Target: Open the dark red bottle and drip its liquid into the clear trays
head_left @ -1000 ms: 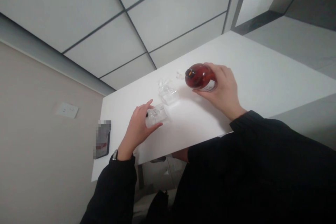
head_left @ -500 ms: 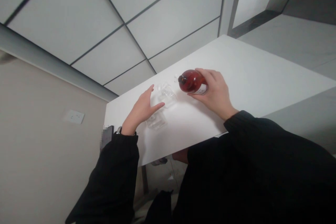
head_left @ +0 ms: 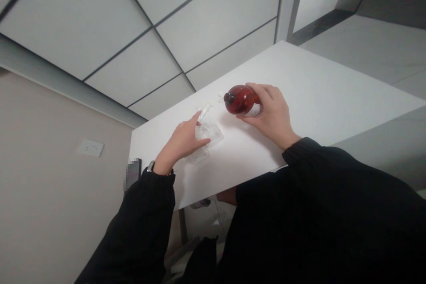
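My right hand grips a round red glass bottle with a dark cap and a white label, tilted toward the left. My left hand spreads its fingers over a clear glass bottle, the thumb lying across it and the index tip beside its narrow neck. A second clear glass piece lies partly hidden under that palm. Just past them sit small white bits on the white table. I cannot tell whether my left hand grips the glass.
A dark phone-like object, partly blurred, stands by the table's left edge, next to a beige wall with a white socket plate. Black sleeves fill the bottom. Beyond the table's far edge is a grey floor.
My left hand has moved off the nearer glass piece and onto the farther one. The red bottle has shifted slightly left in my right hand, and the view has swung a little.
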`<state>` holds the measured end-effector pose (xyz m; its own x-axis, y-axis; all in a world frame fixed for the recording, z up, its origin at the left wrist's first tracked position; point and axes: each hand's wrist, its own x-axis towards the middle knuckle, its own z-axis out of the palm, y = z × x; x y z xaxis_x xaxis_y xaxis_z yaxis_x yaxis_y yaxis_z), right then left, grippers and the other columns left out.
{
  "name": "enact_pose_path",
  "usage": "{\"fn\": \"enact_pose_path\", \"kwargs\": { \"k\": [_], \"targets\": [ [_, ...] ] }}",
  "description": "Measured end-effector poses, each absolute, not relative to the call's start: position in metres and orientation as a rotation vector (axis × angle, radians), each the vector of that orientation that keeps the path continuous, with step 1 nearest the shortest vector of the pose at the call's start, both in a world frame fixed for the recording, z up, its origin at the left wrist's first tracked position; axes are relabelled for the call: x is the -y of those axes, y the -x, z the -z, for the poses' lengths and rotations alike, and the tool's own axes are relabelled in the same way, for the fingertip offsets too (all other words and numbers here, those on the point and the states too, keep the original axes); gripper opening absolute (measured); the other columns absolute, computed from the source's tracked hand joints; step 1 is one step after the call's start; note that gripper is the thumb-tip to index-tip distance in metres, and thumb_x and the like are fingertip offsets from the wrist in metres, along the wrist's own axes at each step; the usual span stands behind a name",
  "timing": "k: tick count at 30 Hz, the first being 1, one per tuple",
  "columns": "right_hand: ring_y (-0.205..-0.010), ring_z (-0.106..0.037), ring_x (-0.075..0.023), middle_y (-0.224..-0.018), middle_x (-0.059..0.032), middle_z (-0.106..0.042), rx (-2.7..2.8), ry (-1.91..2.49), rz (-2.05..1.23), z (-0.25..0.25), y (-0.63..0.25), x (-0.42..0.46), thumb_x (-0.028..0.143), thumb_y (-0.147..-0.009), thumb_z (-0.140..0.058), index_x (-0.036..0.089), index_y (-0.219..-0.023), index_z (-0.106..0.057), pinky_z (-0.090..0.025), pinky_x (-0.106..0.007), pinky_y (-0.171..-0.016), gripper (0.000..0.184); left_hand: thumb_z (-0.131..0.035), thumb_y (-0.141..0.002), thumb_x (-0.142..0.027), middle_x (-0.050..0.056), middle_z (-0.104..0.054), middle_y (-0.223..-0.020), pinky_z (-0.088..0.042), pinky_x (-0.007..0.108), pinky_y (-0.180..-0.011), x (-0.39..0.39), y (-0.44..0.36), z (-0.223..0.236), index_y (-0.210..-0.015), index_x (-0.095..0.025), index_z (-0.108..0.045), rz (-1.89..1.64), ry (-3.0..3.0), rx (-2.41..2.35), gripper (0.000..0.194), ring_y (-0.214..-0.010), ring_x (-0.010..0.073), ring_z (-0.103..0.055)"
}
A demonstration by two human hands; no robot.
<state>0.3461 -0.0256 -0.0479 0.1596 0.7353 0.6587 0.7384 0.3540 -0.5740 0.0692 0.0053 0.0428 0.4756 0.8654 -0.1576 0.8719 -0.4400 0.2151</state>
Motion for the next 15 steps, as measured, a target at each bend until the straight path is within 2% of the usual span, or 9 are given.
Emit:
{"fn": "enact_pose_path", "kwargs": {
  "k": [4,9,12,15],
  "targets": [
    [-0.124,-0.060,-0.0365,-0.138,-0.0131,-0.066,1.566,1.367,0.019,0.048,-0.346,0.026,0.044,-0.079,-0.083,0.029,-0.149,-0.054,-0.051,-0.058,-0.107,0.077,-0.079,-0.086,-0.040,0.018,-0.066,-0.147,-0.046,0.055,-0.116,0.010,-0.066,-0.045,-0.169,-0.017,-0.029,0.066,-2.460,-1.504,0.099,-0.134,0.0390,-0.063],
    [-0.123,-0.060,-0.0363,-0.138,-0.0132,-0.066,1.575,1.372,0.028,0.048,-0.347,0.026,0.043,-0.079,-0.083,0.028,-0.149,-0.054,-0.052,-0.058,-0.106,0.077,-0.084,-0.084,-0.043,0.020,-0.057,-0.159,-0.043,0.054,-0.122,0.020,-0.062,-0.041,-0.165,-0.017,-0.037,0.047,-2.510,-1.499,0.097,-0.144,0.0382,-0.057],
    [-0.123,-0.061,-0.0360,-0.137,-0.0132,-0.066,1.572,1.373,0.040,0.047,-0.346,0.026,0.043,-0.079,-0.084,0.028,-0.149,-0.054,-0.053,-0.058,-0.105,0.077,-0.085,-0.085,-0.042,0.020,-0.059,-0.157,-0.044,0.055,-0.120,0.024,-0.060,-0.040,-0.163,-0.018,-0.039,0.059,-2.533,-1.504,0.094,-0.143,0.0374,-0.059],
    [-0.122,-0.062,-0.0358,-0.136,-0.0128,-0.067,1.567,1.370,0.053,0.047,-0.346,0.026,0.042,-0.077,-0.085,0.028,-0.148,-0.055,-0.053,-0.057,-0.104,0.078,-0.081,-0.089,-0.037,0.017,-0.059,-0.158,-0.038,0.061,-0.124,0.028,-0.061,-0.041,-0.164,-0.022,-0.037,0.093,-2.535,-1.501,0.088,-0.145,0.0361,-0.057]
  ]
}}
